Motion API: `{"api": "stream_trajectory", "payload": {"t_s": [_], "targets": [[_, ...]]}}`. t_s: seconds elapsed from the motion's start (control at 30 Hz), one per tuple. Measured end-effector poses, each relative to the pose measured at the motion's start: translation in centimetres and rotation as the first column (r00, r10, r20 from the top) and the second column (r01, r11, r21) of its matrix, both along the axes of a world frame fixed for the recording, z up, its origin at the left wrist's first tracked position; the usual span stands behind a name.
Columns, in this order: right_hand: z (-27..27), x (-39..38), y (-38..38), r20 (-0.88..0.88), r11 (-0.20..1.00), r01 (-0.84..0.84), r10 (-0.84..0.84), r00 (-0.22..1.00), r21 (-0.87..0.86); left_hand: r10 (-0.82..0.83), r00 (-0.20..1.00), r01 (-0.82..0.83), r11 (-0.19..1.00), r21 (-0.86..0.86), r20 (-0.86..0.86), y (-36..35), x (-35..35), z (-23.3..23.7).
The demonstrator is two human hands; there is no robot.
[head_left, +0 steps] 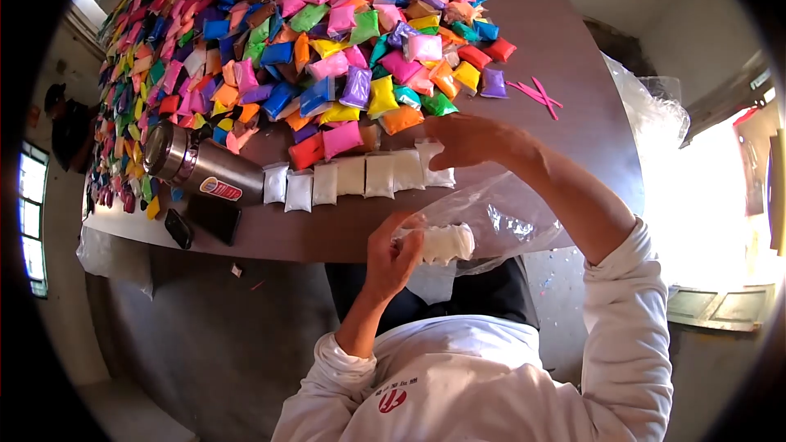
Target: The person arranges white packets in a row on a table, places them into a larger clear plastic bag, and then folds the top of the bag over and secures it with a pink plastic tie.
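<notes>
My left hand [391,255] is closed on the gathered mouth of a clear plastic bag [516,225], near the table's front edge. Inside the bag lies a stack of white packets [446,244]. Over the right end of a row of white and cream packets [351,176] reaches my right hand [479,141], its thumb and fingers spread apart around the edge of the end packet [434,165]. The thumb seems to touch that packet; a firm grip does not show. Bright colored packets [381,96] lie just beyond the row.
A large heap of colored packets [311,20] covers the far and left table. A steel flask [205,164] lies at left, with a black phone [214,219] and a small dark object [178,229] nearby. Pink strips [539,98] lie at right. Another person [72,127] stands far left.
</notes>
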State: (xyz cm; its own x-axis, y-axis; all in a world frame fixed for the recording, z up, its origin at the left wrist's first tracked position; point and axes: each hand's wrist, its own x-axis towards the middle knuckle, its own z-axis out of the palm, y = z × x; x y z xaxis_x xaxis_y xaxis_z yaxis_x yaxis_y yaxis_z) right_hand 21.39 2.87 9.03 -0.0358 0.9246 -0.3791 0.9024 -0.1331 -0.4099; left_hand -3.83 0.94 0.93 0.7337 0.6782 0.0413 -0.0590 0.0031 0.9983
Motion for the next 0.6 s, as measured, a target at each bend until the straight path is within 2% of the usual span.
{"api": "stream_trajectory", "payload": {"t_s": [0.03,0.07,0.27,0.37,0.43,0.5,0.57,0.6], "targets": [[-0.3,0.0,-0.2,0.003,0.996,0.086,-0.086,0.996,0.004,-0.001,1.0,0.001,1.0,-0.011,0.007,0.0,0.0,-0.1],[-0.1,0.1,-0.3,0.004,0.996,0.093,-0.093,0.996,0.006,-0.002,1.0,0.002,1.0,-0.021,0.014,0.0,0.0,-0.1],[1.3,0.2,-0.9,-0.063,0.99,-0.025,0.016,0.998,-0.136,0.0,1.0,0.0,1.0,-0.01,0.027,0.0,0.1,0.4],[2.5,0.5,-1.6,-0.024,0.997,0.032,-0.034,0.999,-0.073,-0.005,1.0,0.005,1.0,0.013,0.001,0.1,0.0,0.7],[3.6,1.6,-2.3,-0.02,0.993,0.093,-0.092,0.996,0.079,0.007,1.0,-0.007,0.999,0.033,-0.018,0.1,0.0,0.9],[6.8,1.1,-4.7,-0.052,0.944,0.218,-0.212,0.976,0.249,0.012,0.999,-0.011,0.999,0.044,-0.031,0.1,0.1,0.7],[10.0,-0.1,-7.5,-0.219,0.882,0.399,-0.35,0.911,0.252,0.066,0.997,-0.069,0.991,0.118,0.034,0.0,0.3,0.2],[9.8,-0.1,-9.5,-0.39,0.853,0.41,-0.274,0.879,0.322,0.061,0.998,-0.064,0.993,0.101,0.032,-0.1,0.3,0.0]]}}
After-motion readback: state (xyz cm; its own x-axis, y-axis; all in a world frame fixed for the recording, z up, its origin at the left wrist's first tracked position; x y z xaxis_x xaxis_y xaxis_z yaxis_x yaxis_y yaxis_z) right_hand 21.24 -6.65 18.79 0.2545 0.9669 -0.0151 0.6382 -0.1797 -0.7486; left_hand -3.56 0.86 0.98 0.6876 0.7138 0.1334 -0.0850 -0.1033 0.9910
